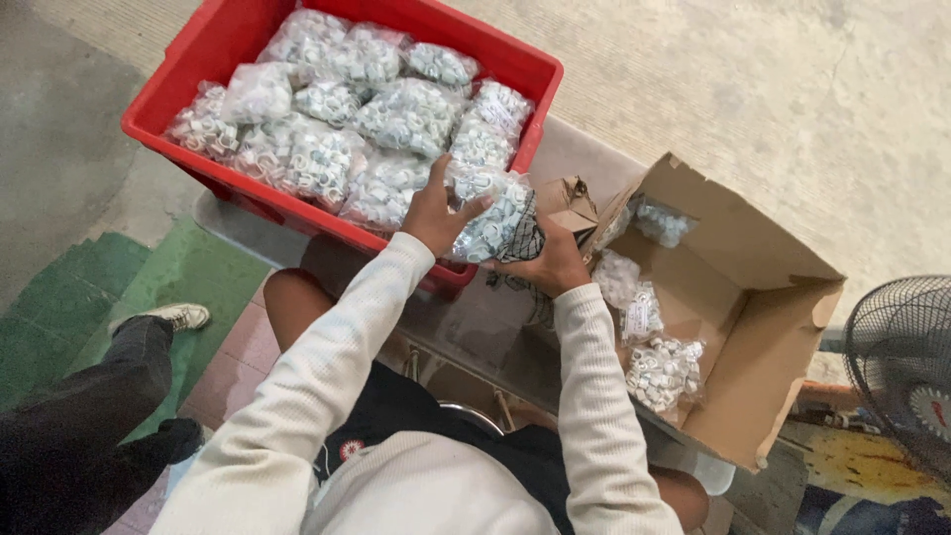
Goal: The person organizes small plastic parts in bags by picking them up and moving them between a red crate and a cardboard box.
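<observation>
My left hand (434,210) and my right hand (555,266) together hold a clear plastic bag of small white ring-shaped parts (492,216) over the near right corner of a red plastic crate (203,45). The crate is full of several similar bags (327,109). The left hand grips the bag's top left side. Gripping it from below on the right, the right hand also touches a dark mesh-patterned piece at the bag's edge. Both arms wear cream ribbed sleeves.
An open cardboard box (753,327) on the right holds a few more bags of white parts (662,372). A fan (906,372) stands at the far right. Another person's dark trouser leg and shoe (149,337) are at the left, on a green mat (188,272).
</observation>
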